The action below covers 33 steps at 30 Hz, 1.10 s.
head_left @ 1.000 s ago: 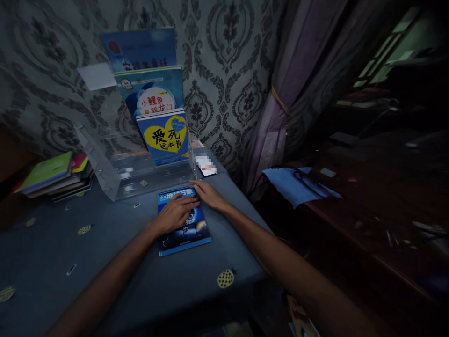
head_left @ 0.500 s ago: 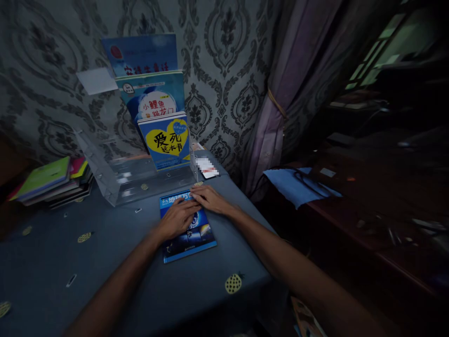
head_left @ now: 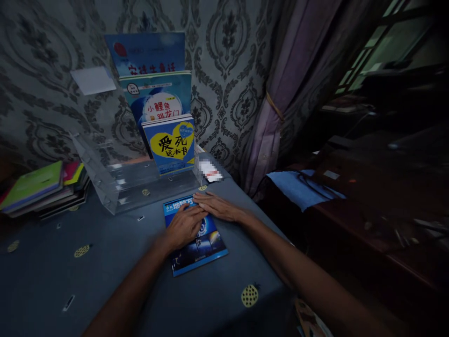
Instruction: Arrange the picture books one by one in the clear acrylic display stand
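Observation:
A blue book (head_left: 199, 259) with space pictures on its cover lies flat on the table, closed. My left hand (head_left: 185, 226) rests across the middle of its cover, palm down with the fingers stretched out. On the book's upper right corner lies my right hand (head_left: 220, 207), also flat, its fingers extended to the left. The fingertips of the two hands are close together. Behind them, a clear acrylic rack (head_left: 133, 185) holds upright books, among them one with a yellow heart (head_left: 170, 147) in front and a teal book (head_left: 157, 93) behind it.
A pile of books and folders (head_left: 35, 187) sits at the left. Beside the rack's right end is a white card (head_left: 210, 171), partly blurred out. The tablecloth (head_left: 115, 262) has pineapple prints. To the right stand a purple curtain (head_left: 266, 126) and a dark red table with a blue cloth (head_left: 298, 187).
The whole view has shifted slightly. Both hands stay flat on the blue book, with the left hand a little nearer the right edge of the cover.

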Motion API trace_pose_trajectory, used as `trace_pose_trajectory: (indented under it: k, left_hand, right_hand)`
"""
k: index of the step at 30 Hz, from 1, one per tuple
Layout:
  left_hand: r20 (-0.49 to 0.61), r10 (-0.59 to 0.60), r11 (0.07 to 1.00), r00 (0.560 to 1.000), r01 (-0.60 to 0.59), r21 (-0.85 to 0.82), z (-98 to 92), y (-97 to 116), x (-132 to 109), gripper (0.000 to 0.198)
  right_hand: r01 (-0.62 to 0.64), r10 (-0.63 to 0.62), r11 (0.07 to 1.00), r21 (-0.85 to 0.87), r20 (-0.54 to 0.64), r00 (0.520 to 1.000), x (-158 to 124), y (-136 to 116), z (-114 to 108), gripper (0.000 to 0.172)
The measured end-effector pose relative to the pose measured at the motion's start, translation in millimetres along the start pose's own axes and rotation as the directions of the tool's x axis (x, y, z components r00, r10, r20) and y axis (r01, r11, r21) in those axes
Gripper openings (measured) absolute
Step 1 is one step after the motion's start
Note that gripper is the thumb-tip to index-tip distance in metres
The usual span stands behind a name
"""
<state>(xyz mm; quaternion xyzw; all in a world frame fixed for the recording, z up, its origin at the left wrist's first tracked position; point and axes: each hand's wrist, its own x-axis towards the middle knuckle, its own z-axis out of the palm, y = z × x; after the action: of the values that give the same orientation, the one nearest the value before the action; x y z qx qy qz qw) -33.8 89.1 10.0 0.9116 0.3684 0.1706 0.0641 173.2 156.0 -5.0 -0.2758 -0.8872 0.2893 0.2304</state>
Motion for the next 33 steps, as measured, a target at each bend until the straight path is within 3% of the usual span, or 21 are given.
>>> trace_pose_trajectory:
  k: [10, 15, 22, 33]
  left_hand:
    - [-0.046, 0.002, 0.999, 0.999, -0.001, 0.032, -1.1, 5.2, 0.5, 0.041]
    - [-0.113, -0.08, 0.987, 0.99, 0.095, 0.127, 6.9, -0.4, 3.0, 0.031]
    - [-0.145, -0.147, 0.964, 0.979, 0.174, 0.202, 14.8, -8.4, 4.7, 0.044]
    - [-0.127, -0.134, 0.963, 0.983, 0.159, 0.217, 11.6, -13.1, 6.7, 0.046]
  right_hand:
    - [-0.019, 0.015, 0.999, -0.048, -0.082, 0.997, 4.0, -5.4, 5.0, 0.042]
    - [-0.007, -0.003, 0.995, -0.096, -0.101, 0.995, 4.3, -6.1, 6.0, 0.045]
    - [-0.009, -0.013, 0.99, -0.14, -0.158, 0.987, 3.1, -3.0, 5.3, 0.047]
    - [-0.003, -0.021, 0.993, -0.117, -0.211, 0.977, 4.5, -5.4, 9.8, 0.046]
